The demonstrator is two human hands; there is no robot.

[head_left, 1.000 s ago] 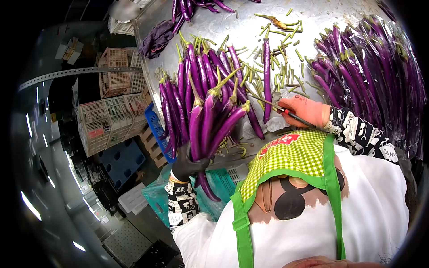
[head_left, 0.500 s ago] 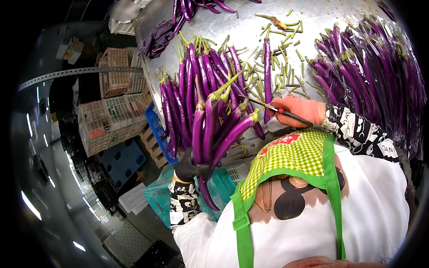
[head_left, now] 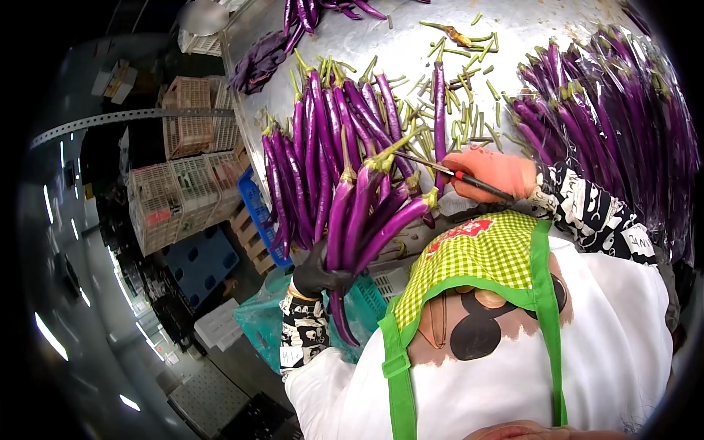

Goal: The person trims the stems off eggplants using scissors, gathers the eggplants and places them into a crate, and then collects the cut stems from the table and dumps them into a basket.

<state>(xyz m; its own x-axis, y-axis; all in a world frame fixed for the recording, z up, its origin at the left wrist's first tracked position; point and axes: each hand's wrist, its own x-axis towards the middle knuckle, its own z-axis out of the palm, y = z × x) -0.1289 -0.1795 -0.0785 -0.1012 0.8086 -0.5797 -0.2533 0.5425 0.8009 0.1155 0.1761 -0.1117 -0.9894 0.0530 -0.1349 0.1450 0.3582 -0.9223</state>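
My left hand (head_left: 320, 274), in a dark glove, grips several eggplants (head_left: 361, 213) near their lower ends, their green stems pointing up and right. My right hand (head_left: 490, 174), in an orange glove, is closed on a cutting tool (head_left: 469, 180) with red and black handles. Its thin blades reach left to the stems of the held bunch. Behind the bunch lies a pile of loose eggplants (head_left: 315, 132) on the metal table (head_left: 411, 62). A single eggplant (head_left: 438, 110) lies upright in view, beside many cut stem pieces (head_left: 469, 117).
Plastic-wrapped eggplants (head_left: 609, 132) fill the right side of the table. A dark cloth (head_left: 258, 63) lies at its left edge. Left of the table are a blue crate (head_left: 260, 216), stacked plastic crates (head_left: 180, 194) and, lower down, a teal bag (head_left: 257, 323).
The held bunch has shifted right and its stems now meet the tool's blades. My right hand first moved left with the tool, which now reaches further over the bunch.
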